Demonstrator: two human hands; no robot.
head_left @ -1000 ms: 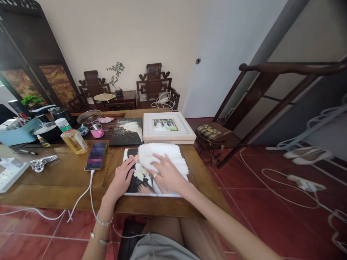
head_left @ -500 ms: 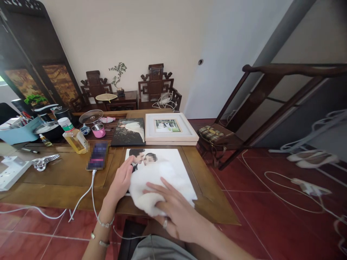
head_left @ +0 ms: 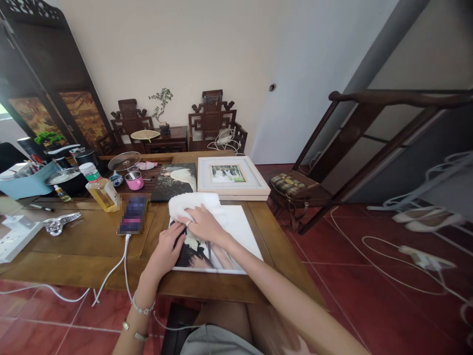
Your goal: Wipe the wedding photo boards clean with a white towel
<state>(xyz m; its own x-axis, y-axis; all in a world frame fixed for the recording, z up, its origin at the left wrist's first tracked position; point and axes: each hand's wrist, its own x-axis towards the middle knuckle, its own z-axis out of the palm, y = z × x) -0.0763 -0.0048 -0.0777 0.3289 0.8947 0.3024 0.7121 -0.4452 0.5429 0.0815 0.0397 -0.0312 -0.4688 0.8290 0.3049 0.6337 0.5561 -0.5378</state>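
A white-edged photo panel (head_left: 242,236) lies flat on the wooden table; its picture shows people in dark and white clothes. Over the panel's far left part is a bunched white towel (head_left: 192,201), which hides the top of the picture. My right hand (head_left: 207,226), with a ring on one finger, presses on the towel and keeps hold of it. Against the panel's left side rests my left hand (head_left: 170,246), fingers stretched out and holding nothing, its fingertips close to the right hand.
Behind the panel lie a dark photo panel (head_left: 175,181) and white framed pictures (head_left: 254,185). To the left are a phone (head_left: 133,214) on a white cable, a bottle (head_left: 101,192), a pink cup (head_left: 134,180), a hair clip (head_left: 61,223) and a power strip (head_left: 18,241).
My right hand has carried the towel from the panel's near part to its far left edge, uncovering the lower picture. My left hand has slid slightly nearer along the left side.
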